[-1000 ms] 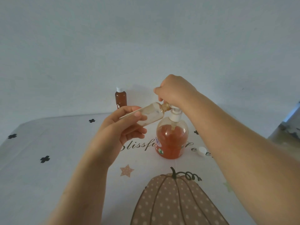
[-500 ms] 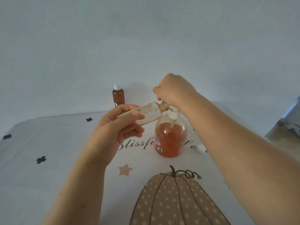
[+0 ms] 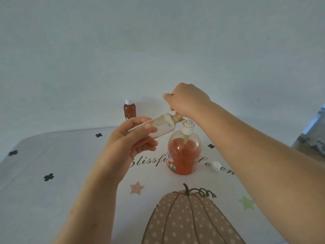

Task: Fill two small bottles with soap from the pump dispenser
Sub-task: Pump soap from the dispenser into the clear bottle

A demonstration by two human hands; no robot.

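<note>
Capped brown bottle (image 3: 129, 110) stands upright behind and left of the pump dispenser (image 3: 184, 152). Left hand (image 3: 130, 140) grips the clear small bottle (image 3: 158, 127), tilted, its open neck raised toward the dispenser's top. Right hand (image 3: 187, 101) is closed over the pump head above the dispenser. A white cap (image 3: 216, 166) lies just right of it on the tablecloth (image 3: 52, 199).

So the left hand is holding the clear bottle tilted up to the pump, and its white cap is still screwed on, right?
Not quite. The head view shows the clear bottle uncapped, its open neck at the pump under the right hand. A white cap lies loose on the tablecloth right of the dispenser. The left hand does hold it tilted.
</note>
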